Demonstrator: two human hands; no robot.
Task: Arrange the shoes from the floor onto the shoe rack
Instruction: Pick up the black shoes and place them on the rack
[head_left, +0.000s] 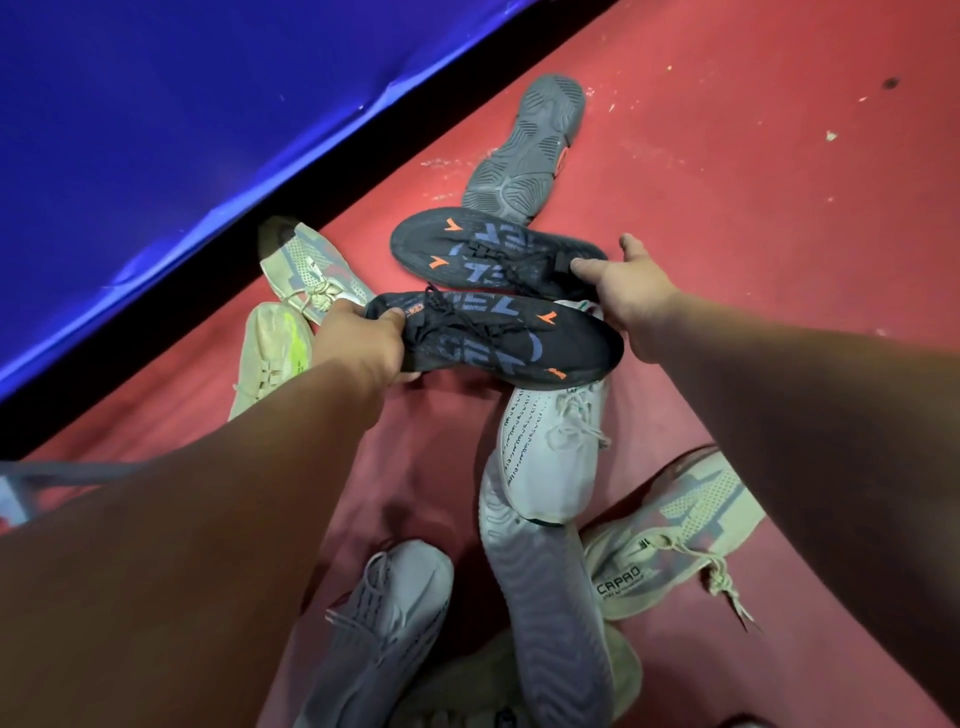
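—Black knit sneaker with orange marks (509, 338), is it on the rack yet?
—No. The left hand (358, 343) holds it up over the pile, grip curled round its heel end. The matching black sneaker (483, 249) lies on the red floor (727, 156) just beyond. The right hand (631, 296) reaches for its heel with a wide grip, forefinger touching the collar, nothing held.
—How far along, then?
—Barely begun, I'd judge. No shoe rack shows, and every other shoe lies on the floor near the blue sheet (156, 104).
—Count them.
—Ten, as far as I can tell. Two black. Four beige: a beige patterned sneaker (306, 270) and a beige neon-streaked sneaker (272, 358) by the left hand, a beige lettered sneaker (675, 530) under the right arm, a beige shoe (457, 686) half hidden at the bottom. Three grey: a grey upturned shoe (524, 150) farthest off, a grey knit sneaker (384, 618) nearest, a grey sole-up shoe (545, 597) beside it. One white knit sneaker (556, 452) in the middle, overlapping that grey sole
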